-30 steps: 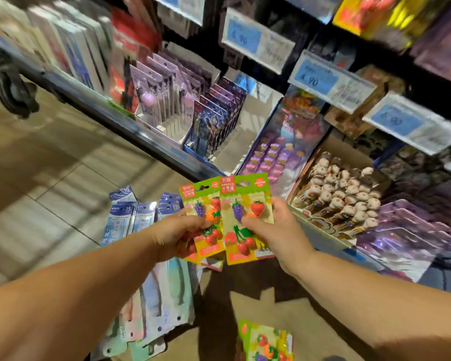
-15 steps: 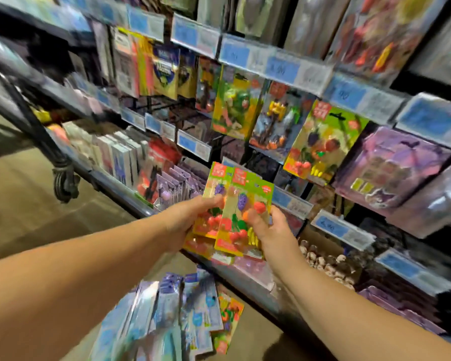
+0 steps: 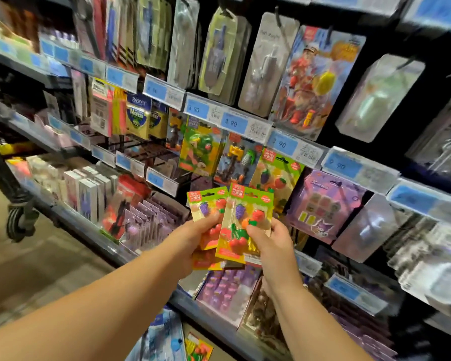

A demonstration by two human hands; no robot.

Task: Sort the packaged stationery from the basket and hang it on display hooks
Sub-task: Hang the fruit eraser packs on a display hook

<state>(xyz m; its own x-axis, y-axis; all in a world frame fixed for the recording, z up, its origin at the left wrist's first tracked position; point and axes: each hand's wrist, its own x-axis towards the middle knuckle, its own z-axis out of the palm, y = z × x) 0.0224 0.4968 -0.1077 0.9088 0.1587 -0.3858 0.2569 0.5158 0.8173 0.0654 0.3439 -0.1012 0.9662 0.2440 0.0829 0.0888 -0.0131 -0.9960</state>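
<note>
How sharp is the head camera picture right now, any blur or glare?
Head view: the fruit packs and both hands are fairly sharp; shelf edges and the far-right packets smear with motion blur; glare whitens the clear blisters; wide-angle bending tilts the shelves.

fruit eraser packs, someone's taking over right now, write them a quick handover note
Left hand: grips a fruit eraser pack, with more cards bunched behind it.
Right hand: pinches the front fruit eraser pack, which overlaps the left one.
Both are raised in front of the hanging matching pack under a 3.90 price tag.
Done: fruit packs picked out and brought to their spot.
Left: none of the held packs is on a hook yet; hang them one by one. More packets, another fruit pack among them, wait at the bottom of the view.
</note>
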